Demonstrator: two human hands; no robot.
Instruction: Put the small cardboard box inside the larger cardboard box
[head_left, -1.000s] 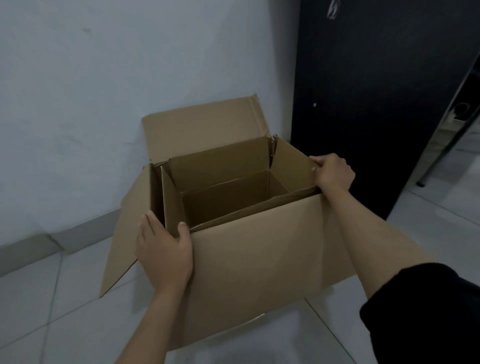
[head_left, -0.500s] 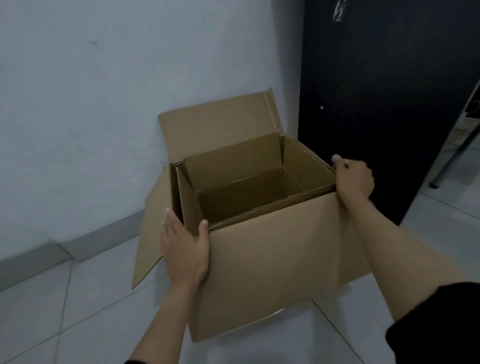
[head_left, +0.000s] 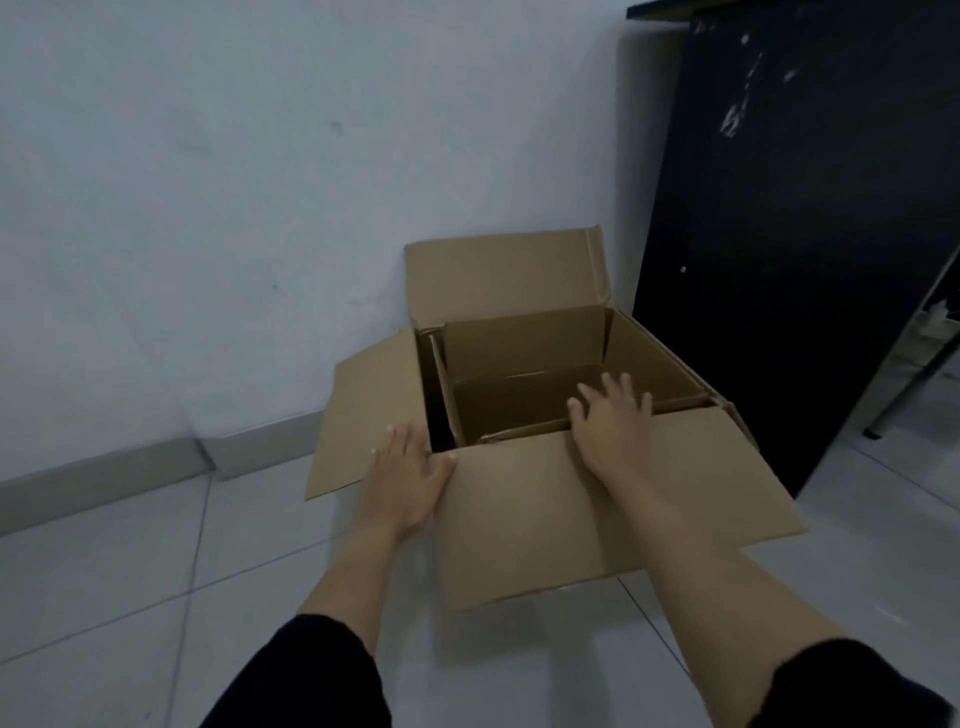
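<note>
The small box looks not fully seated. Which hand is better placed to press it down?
Probably the right hand: it reaches over the small box opening inside the larger box. The left hand rests at the outer corner.

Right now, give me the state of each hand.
Left hand: open, flat against the larger cardboard box, holding nothing.
Right hand: open, fingers spread over the small cardboard box, holding nothing.

**Surroundings: non-task items only**

Pale wall (head_left: 234, 208) fills 9 to 12 o'clock, faintly scuffed. Grey skirting board (head_left: 98, 480) runs along its foot at 9 o'clock. Glossy light floor tiles (head_left: 119, 587) with thin grout lines. Tall black cabinet (head_left: 800, 234) at 2 o'clock, white scratches near its top. Thin dark metal leg (head_left: 909, 395) at 3 o'clock, slanting to the floor.
</note>
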